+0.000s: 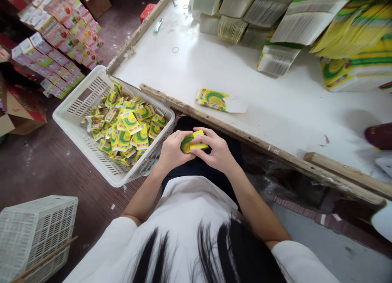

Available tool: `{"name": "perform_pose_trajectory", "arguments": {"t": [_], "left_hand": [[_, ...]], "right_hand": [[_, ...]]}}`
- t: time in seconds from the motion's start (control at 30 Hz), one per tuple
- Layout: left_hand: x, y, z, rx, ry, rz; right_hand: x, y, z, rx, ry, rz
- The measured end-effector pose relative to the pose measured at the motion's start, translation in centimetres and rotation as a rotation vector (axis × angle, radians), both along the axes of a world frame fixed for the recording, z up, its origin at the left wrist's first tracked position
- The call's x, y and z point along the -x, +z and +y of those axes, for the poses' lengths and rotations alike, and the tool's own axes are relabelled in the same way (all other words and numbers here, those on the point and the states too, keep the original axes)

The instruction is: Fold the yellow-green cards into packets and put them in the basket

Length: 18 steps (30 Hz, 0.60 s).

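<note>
Above my lap, a small yellow and green carton [199, 141] is held between both hands. My left hand [175, 149] grips its left side, fingers curled round it. On the other side my right hand [216, 148] has its thumb and fingers closed on the carton's right end. Close in front, on the table, lies a flat yellow carton [214, 99] with a white flap sticking out to the right. To the left of my hands stands a white plastic basket [114, 177] holding many small yellow and green cartons [130, 121].
The white table [171, 72] has a raised wooden edge. Bundled flat cartons [309, 17] are stacked at its back right. Pink boxes [61, 34] are piled on the floor at far left. Another white crate [39, 230] stands at lower left. A dark red object [379, 136] sits at right.
</note>
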<state>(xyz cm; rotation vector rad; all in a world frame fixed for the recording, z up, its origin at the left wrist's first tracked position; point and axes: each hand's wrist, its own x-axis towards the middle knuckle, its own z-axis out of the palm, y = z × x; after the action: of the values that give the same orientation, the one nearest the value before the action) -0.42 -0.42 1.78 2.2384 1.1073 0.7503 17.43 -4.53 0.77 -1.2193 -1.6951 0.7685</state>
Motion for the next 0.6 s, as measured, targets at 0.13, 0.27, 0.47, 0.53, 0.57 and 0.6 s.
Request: {"name": "perform_pose_trajectory", "arguments": {"t": [0.13, 0.27, 0.47, 0.53, 0.57, 0.6], "left_hand": [[0.01, 0.01, -0.02, 0.003, -0.005, 0.007], [-0.14, -0.03, -0.14, 0.021, -0.01, 0.02], [-0.29, 0.01, -0.14, 0.034, -0.024, 0.035], [-0.12, -0.3, -0.02, 0.03, -0.019, 0.017], [0.03, -0.55, 0.07, 0.03, 0.011, -0.018], [0.22, -0.84, 0.18, 0.042, 0.066, -0.077]], "right_hand": [[-0.2, 0.09, -0.03, -0.006, 0.014, 0.001], [-0.62, 0.0, -0.01, -0.006, 0.027, 0.001], [-0.39, 0.03, 0.0, -0.02, -0.008, 0.029], [-0.36, 0.07, 0.05, -0.024, -0.046, 0.049], [-0.4, 0.1, 0.08, -0.027, -0.068, 0.061], [-0.49, 0.14, 0.13, -0.031, -0.091, 0.075]]}}
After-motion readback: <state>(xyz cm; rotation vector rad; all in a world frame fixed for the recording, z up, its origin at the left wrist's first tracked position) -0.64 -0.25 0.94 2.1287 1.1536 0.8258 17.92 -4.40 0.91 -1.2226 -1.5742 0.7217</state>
